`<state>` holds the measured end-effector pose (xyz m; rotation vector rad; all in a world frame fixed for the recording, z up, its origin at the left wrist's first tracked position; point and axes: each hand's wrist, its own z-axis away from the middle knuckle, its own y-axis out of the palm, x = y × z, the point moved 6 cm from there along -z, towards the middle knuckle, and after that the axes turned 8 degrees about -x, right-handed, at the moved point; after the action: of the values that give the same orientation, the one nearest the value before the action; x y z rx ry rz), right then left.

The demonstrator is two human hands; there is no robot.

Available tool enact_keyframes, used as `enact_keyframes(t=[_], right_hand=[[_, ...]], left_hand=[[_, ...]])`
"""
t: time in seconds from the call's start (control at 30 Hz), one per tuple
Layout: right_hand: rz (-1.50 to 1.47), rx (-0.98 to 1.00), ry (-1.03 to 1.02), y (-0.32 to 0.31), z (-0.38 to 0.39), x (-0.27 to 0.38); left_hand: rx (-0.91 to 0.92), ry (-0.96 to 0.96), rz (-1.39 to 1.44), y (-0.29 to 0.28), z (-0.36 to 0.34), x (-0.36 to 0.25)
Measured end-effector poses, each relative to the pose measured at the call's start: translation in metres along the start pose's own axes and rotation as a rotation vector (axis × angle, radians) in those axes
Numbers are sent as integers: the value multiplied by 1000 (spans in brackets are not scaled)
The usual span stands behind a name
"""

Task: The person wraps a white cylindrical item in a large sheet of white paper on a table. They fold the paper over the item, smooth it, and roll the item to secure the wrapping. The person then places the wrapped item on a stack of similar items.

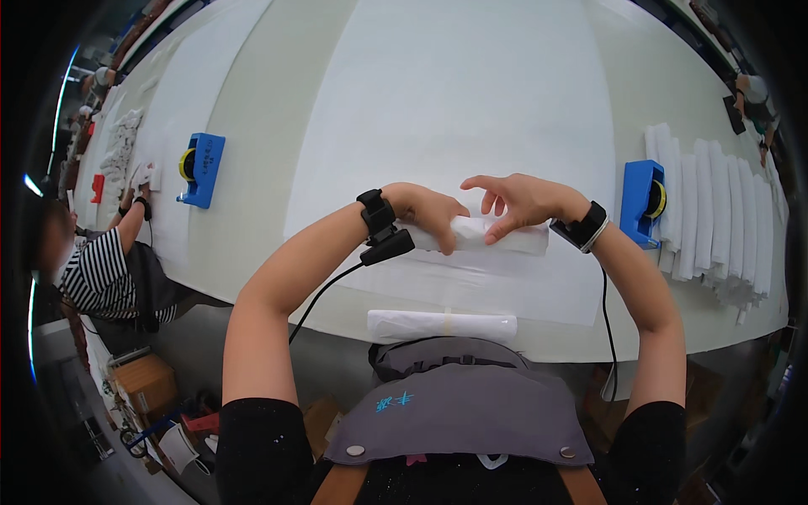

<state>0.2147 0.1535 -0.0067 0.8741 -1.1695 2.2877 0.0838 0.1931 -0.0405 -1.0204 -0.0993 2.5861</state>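
Note:
A white roll of thin sheet material (523, 241) lies crosswise on a long white sheet (463, 109) spread over the table. My left hand (427, 215) is closed round the left part of this roll, thumb on the near side. My right hand (526, 204) is over the roll's right half with its fingers apart and the index finger stretched to the left; its thumb seems to touch the roll's top. Closer to me, a second white roll (442, 326) with a pale band round its middle lies along the table's front edge.
Blue tape dispensers stand left (202, 171) and right (644, 204) of the sheet. Several white rolls (711, 210) lie side by side at the right. A co-worker in a striped shirt (101, 273) works at the left. Cables hang from both my wrists.

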Motion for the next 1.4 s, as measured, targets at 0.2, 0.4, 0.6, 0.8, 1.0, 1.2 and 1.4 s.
enact_keyframes(t=[0.2, 0.4, 0.6, 0.8, 1.0, 1.2, 1.4], right_hand=[[113, 182, 100, 54, 60, 44], [-113, 144, 129, 74, 107, 29], [-125, 185, 138, 86, 116, 54], [-391, 382, 176, 119, 137, 55], [-497, 414, 178, 174, 145, 36], [-423, -113, 5, 157, 148, 43], [-414, -270, 9, 152, 146, 42]], left_hand=[[92, 88, 200, 55, 48, -1], [-295, 191, -119, 80, 108, 2], [-665, 456, -130, 100, 100, -52], [-603, 502, -179, 132, 102, -66], [-622, 475, -58, 181, 80, -31], [-636, 398, -15, 184, 74, -24], [-616, 380, 94, 178, 68, -20]])
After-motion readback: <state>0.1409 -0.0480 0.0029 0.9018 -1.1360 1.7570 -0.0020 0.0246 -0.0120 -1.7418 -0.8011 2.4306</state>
